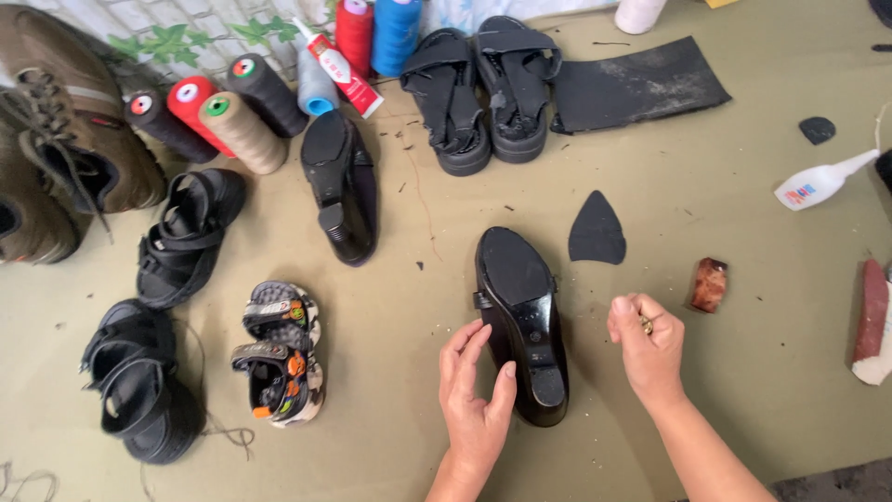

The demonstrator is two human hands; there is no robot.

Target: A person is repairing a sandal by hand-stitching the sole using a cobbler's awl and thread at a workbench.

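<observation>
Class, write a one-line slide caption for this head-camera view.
Left hand steadies an upturned black heeled shoe; right hand pinches something small.

Around the upturned black shoe (520,321), bare floor (390,307) lay open to its left as far as the child's sandal (279,358). Beyond its toe stood a sole cutout (596,230); further right, a small brown block (710,284). The left hand (474,400) touched its heel side, and the right hand (648,349) hovered just beside.
</observation>
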